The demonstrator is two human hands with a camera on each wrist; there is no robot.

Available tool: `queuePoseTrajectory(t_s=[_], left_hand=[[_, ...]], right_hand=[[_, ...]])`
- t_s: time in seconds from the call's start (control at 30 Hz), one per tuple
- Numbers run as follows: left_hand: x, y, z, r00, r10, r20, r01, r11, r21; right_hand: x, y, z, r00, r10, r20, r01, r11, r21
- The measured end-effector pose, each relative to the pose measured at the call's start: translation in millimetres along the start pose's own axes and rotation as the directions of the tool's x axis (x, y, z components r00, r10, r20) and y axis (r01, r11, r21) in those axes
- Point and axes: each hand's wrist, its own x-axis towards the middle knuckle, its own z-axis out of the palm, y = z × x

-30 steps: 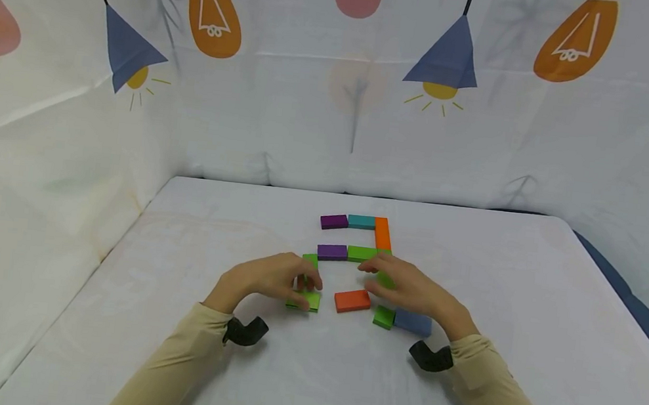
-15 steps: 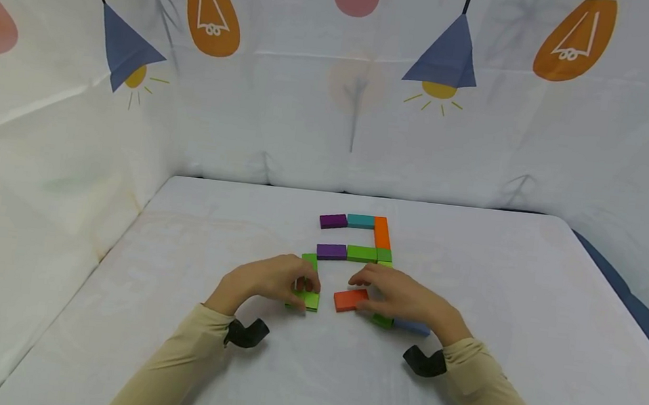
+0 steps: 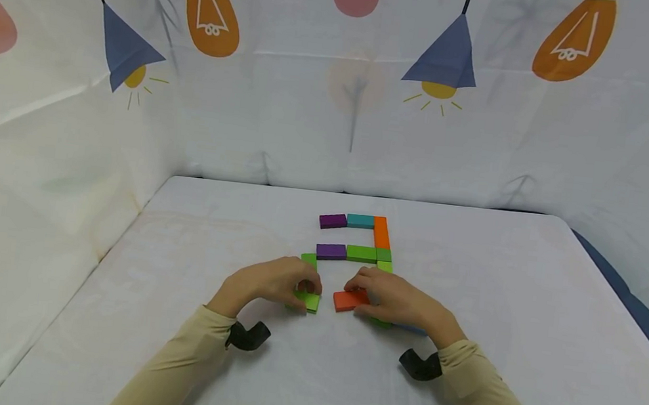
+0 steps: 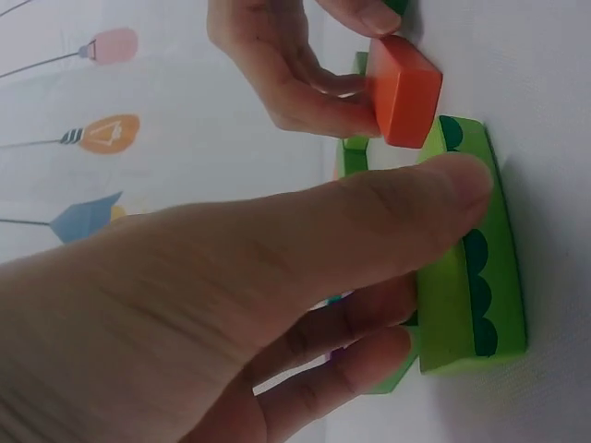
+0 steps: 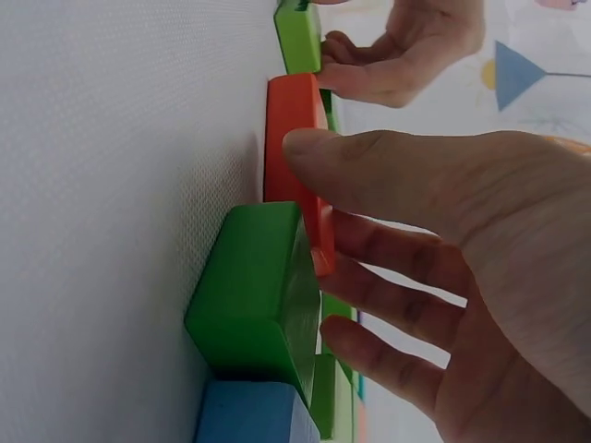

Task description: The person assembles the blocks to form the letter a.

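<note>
My left hand (image 3: 275, 280) pinches a light green block (image 4: 447, 314) with a dark scalloped pattern along one side. In the left wrist view the thumb lies over that side, and other fingers are behind the block. My right hand (image 3: 396, 297) holds a red-orange block (image 3: 344, 300) between thumb and fingers, just right of the green one. Both blocks are on the white table. Near the right hand, the right wrist view has a darker green block (image 5: 245, 268) and a blue block (image 5: 242, 413) end to end; the hand mostly hides them in the head view.
Beyond the hands, purple (image 3: 331, 252), green (image 3: 361, 254), teal (image 3: 361, 221), dark purple (image 3: 332, 221) and orange (image 3: 382, 232) blocks form bent rows. Another green block (image 3: 309, 259) stands behind my left hand. A printed cloth (image 3: 308, 128) hangs behind the table (image 3: 228, 219).
My right hand has come left and nearer, from over the green blocks on the right, to take hold of the red-orange block. My left hand has stayed at the light green block.
</note>
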Motion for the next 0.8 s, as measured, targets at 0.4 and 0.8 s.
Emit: queuePoseTrajectory(t_s=[0.4,0.8], left_hand=[[4.5,1.7,3.2,0.996,0.064,-0.065,-0.059,0.995,0.076],[10.4,4.5,7.4,0.971,0.151,-0.183,-0.134,0.985,0.107]], right_hand=[[-0.1,0,2,1.0,0.0,-0.003,0.0,1.0,-0.023],[-1.2,1,1,1.0,-0.015,0.013,0.016,0.999,-0.035]])
